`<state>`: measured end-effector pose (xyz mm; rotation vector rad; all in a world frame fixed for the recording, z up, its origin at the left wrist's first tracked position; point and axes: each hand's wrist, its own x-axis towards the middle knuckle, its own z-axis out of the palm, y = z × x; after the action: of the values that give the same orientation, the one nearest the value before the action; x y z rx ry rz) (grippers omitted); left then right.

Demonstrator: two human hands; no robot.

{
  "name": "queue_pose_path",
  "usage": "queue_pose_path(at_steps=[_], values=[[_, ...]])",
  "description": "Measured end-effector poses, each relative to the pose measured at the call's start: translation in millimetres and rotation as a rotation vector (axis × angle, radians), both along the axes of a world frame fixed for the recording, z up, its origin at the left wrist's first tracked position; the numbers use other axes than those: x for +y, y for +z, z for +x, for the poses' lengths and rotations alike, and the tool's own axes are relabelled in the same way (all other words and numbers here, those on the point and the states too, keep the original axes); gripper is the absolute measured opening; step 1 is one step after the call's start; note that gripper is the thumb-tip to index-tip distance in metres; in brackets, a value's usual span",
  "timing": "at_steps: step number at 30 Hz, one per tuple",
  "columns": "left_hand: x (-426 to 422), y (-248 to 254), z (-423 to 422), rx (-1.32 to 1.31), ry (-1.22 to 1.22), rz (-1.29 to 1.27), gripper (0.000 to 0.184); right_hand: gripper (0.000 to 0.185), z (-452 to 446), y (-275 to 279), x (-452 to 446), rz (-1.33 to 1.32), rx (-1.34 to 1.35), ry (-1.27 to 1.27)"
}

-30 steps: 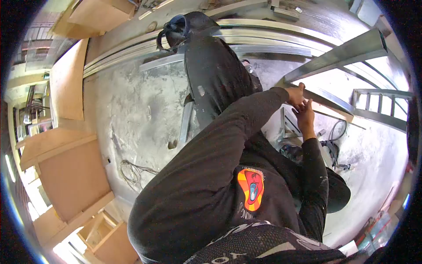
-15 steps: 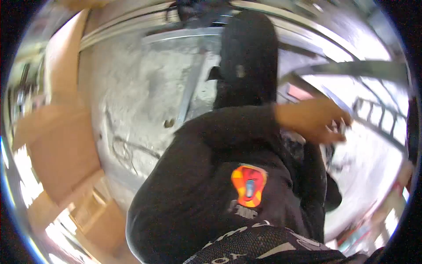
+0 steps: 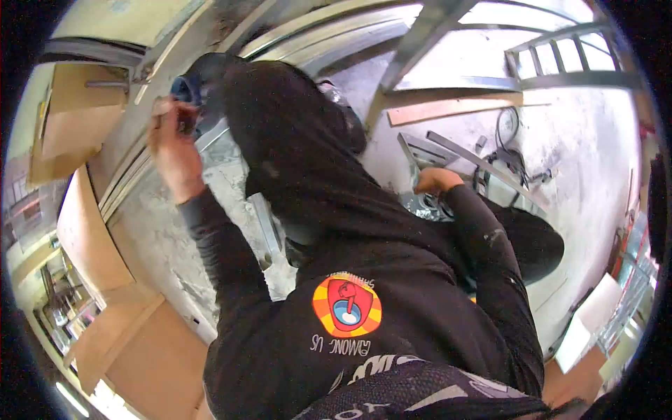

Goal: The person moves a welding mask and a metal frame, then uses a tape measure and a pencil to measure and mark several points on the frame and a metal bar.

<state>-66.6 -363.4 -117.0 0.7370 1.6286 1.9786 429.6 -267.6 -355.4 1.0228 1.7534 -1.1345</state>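
My left hand [image 3: 176,150] is raised at the left, its fingers curled around a small dark thing that I cannot make out. Just beyond those fingers is a blue and dark object [image 3: 186,89], near the end of my outstretched leg [image 3: 280,119]. At the right, my right hand [image 3: 437,180] is bent down with its fingers closed over a clear plastic bag [image 3: 425,206] beside my folded leg. What lies inside the fingers is hidden. Metal bars [image 3: 483,168] lie on the floor just past this hand.
Metal frames [image 3: 427,42] stand along the far side, with a wooden plank [image 3: 455,107] on the floor below. A black cable and tool [image 3: 511,161] lie at the right. Cardboard boxes [image 3: 140,343] stand at the left. A metal strip [image 3: 264,227] lies by my leg.
My left hand has swung from the right, across my body, to the far left. My right hand now shows by the plastic bag. The view has turned to the right.
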Motion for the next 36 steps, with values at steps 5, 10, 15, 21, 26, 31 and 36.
queue_pose_path(at_steps=[5, 10, 15, 21, 26, 31, 36], values=[[1.3, -127.0, -42.0, -0.398, 0.049, -0.164, 0.012, 0.039, 19.5, -12.8, 1.9, -0.119, 0.101, -0.164], [-6.1, -232.0, -30.0, -1.085, 0.269, -0.282, 0.028, 0.051, 61.3, -77.8, -12.5, -0.088, 0.262, -0.030], [-22.7, -299.1, -8.7, -0.083, 0.096, -0.878, 0.035, 0.041, 109.2, -74.2, -32.1, -0.017, 0.188, -0.239], [-45.0, -365.6, -5.3, 0.598, -0.025, -1.215, 0.062, 0.030, 144.8, -105.0, -45.9, 0.077, 0.307, -0.339], [16.4, -298.3, -0.6, 0.406, -0.095, -0.846, 0.040, 0.026, 60.8, 9.0, -22.2, -0.359, -0.038, -0.815], [98.0, -149.0, 6.0, 0.346, -0.061, -0.475, 0.012, 0.031, 81.0, -29.0, -20.7, -0.199, 0.403, -1.558], [113.1, 17.6, 45.7, 0.709, -0.172, 0.200, 0.021, 0.071, 66.7, -67.2, -25.1, 0.779, 0.676, -0.971]])
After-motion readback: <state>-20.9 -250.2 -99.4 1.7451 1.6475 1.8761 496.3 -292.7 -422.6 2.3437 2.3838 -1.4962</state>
